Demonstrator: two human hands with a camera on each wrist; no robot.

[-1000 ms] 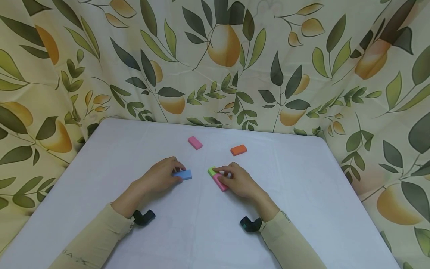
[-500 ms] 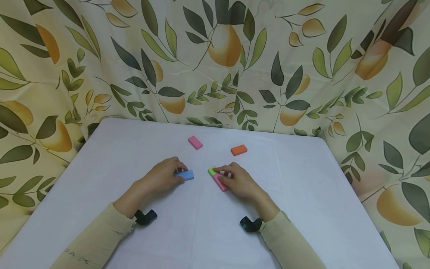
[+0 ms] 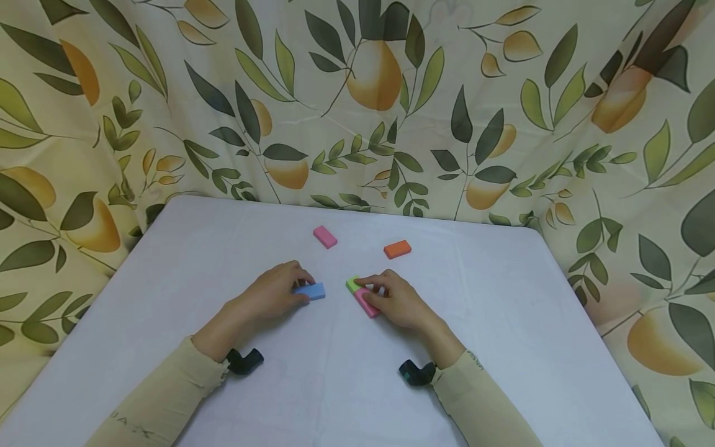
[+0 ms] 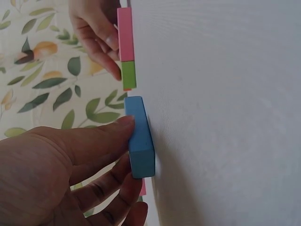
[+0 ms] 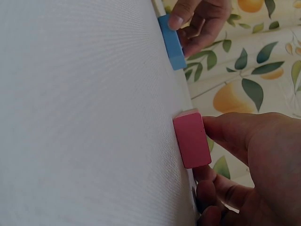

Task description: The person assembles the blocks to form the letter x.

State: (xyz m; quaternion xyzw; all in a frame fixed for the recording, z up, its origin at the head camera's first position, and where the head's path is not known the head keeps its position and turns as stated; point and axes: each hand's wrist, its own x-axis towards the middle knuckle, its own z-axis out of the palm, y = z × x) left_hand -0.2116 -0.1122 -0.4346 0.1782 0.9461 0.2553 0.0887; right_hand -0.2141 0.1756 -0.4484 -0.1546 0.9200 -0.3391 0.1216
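Observation:
My left hand (image 3: 274, 290) pinches a blue rectangular block (image 3: 313, 291) between thumb and fingers, low over the white tabletop. In the left wrist view the blue block (image 4: 141, 136) points toward a bright green piece (image 4: 129, 74), with a gap between them. That green piece lies end to end with a pink block (image 4: 125, 35). My right hand (image 3: 399, 301) holds the pink block (image 3: 365, 303), thumb along its side and a fingertip beside the green end (image 3: 351, 284). The pink block's end face (image 5: 193, 141) fills the near part of the right wrist view.
Farther back on the white table (image 3: 475, 273) lie another pink block (image 3: 325, 237) and an orange block (image 3: 398, 249). A curtain (image 3: 357, 143) printed with fruit and leaves hangs behind the table. Black wrist cameras (image 3: 244, 361) jut inward from both sleeves.
My left hand has slid the blue block slightly to the right, nearer the green end. The right hand and the pink block it holds stay where they were.

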